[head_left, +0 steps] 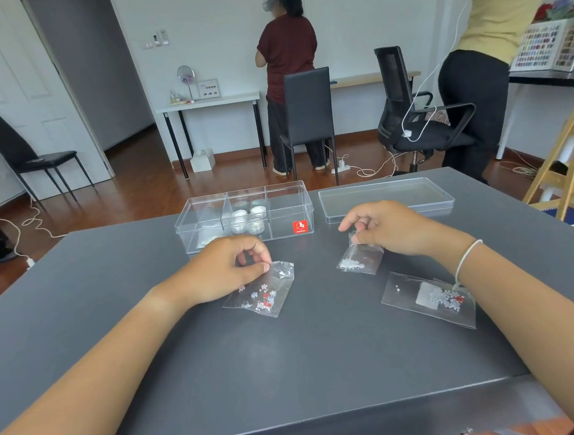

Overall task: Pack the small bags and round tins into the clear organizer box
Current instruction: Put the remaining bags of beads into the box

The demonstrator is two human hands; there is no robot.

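Small bags: left hand (228, 270) pinches flower bag (261, 295) by its top corner, right hand (386, 226) pinches bead bag (359, 258) likewise. Slack film below either pinch could slip free.

Illumination is bright, even and diffuse; source not visible. Shadows under the forearms on the grey table (308, 370) are soft and faint. Mild sheen on the tabletop; small glints on the clear organizer box (288, 213). Wide-angle distortion bows lines at the frame edges. Centre sharp; periphery slightly soft.
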